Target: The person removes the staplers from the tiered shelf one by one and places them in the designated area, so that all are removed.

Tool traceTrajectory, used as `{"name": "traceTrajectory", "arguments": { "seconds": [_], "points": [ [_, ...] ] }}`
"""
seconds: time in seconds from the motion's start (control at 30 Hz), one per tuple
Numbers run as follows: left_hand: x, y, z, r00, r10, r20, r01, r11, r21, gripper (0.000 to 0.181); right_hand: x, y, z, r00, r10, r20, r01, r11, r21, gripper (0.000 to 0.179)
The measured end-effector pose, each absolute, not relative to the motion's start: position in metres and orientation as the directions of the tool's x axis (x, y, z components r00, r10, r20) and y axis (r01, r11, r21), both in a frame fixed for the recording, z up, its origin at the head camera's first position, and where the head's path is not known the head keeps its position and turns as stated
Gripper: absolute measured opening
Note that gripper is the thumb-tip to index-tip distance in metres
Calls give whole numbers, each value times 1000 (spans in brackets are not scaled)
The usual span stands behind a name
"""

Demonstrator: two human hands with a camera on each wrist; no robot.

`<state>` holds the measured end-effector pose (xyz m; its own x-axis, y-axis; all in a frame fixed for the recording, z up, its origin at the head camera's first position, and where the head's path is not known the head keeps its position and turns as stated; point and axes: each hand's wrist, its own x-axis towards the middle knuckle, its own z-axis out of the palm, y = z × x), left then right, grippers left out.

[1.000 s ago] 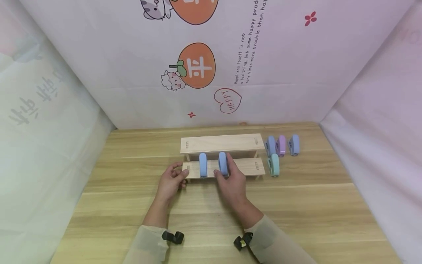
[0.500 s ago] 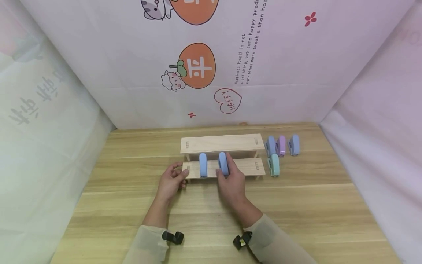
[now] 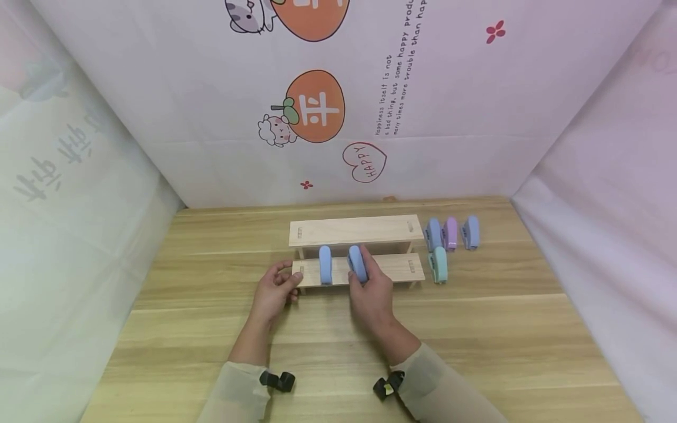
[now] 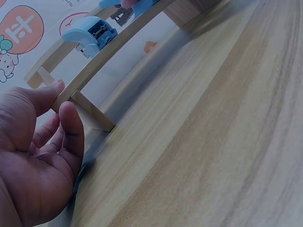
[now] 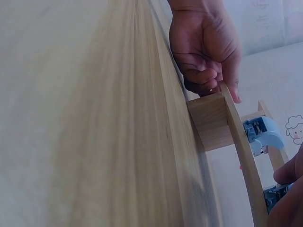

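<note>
My left hand point(image 3: 272, 294) pinches the left end of the low front wooden shelf point(image 3: 392, 268); in the left wrist view its thumb lies on top of the board and a finger below. On that shelf, toward the left, stands a light blue stapler point(image 3: 325, 267), its metal front facing me. My right hand point(image 3: 374, 296) grips a second blue stapler point(image 3: 357, 264) on the same board, thumb at its near left side and fingers along the right. This stapler sits slightly turned, its far end leaning left. In the right wrist view the hand point(image 5: 289, 203) partly covers it.
Behind the front shelf stands a taller wooden shelf point(image 3: 354, 230). Right of the shelves, on the wooden table point(image 3: 476, 329), are two blue staplers point(image 3: 433, 234) point(image 3: 471, 232), a purple stapler point(image 3: 451, 234) and a green stapler point(image 3: 439, 264). A printed white cloth point(image 3: 222, 158) surrounds the table.
The stapler in my right hand has turned, its far end shifting slightly left, and the right thumb has moved a little to the right. My left hand has stayed on the shelf end.
</note>
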<state>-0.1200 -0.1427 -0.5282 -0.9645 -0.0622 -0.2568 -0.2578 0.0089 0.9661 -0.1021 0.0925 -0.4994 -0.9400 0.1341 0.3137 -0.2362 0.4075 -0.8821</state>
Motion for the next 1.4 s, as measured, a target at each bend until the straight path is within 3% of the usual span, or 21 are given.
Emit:
{"name": "traceTrajectory", "arguments": {
  "seconds": [0.7, 1.4],
  "points": [
    [-119, -142, -527, -962, -52, -267, -266, -30, 964, 53, -102, 103, -501, -929, 138, 344, -262, 411, -873, 58],
    [-122, -143, -527, -959, -55, -277, -278, 6, 961, 54, -100, 122, -492, -937, 204, 284, -179, 417, -891, 61]
  ]
}}
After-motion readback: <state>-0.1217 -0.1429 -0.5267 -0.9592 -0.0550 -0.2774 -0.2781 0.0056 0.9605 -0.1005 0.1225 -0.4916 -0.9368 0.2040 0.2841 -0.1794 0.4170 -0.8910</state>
